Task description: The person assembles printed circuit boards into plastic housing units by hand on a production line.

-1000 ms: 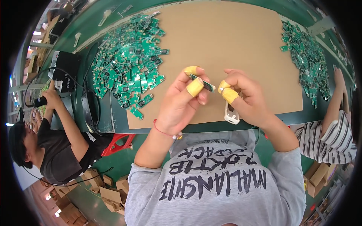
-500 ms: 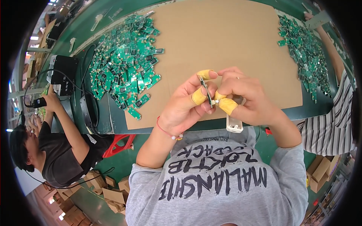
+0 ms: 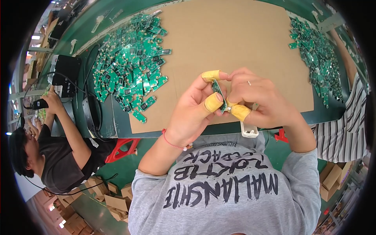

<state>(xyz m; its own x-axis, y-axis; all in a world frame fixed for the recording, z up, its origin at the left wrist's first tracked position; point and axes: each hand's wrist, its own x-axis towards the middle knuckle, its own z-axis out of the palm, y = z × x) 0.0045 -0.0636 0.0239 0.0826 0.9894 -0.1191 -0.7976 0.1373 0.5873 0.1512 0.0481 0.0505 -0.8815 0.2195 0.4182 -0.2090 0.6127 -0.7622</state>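
Observation:
Over the near edge of the table, my left hand pinches a narrow green circuit board between thumb and fingers, holding it on edge. My right hand meets it from the right, its thumb and forefinger closed at the board's lower end. A small pale metallic part shows at those fingertips; its kind is too small to make out. Below the right hand sticks out the open end of a white plastic case, apparently held in the same hand. Yellow tape wraps fingers of both hands.
A brown cardboard sheet covers the table's middle. Heaps of green circuit boards lie at its left and right. Beyond the left heap are a black box with cables and a co-worker. At right is a striped sleeve.
Both hands have shifted slightly to the right with the board and the white case. The board has turned, so more of its green face shows.

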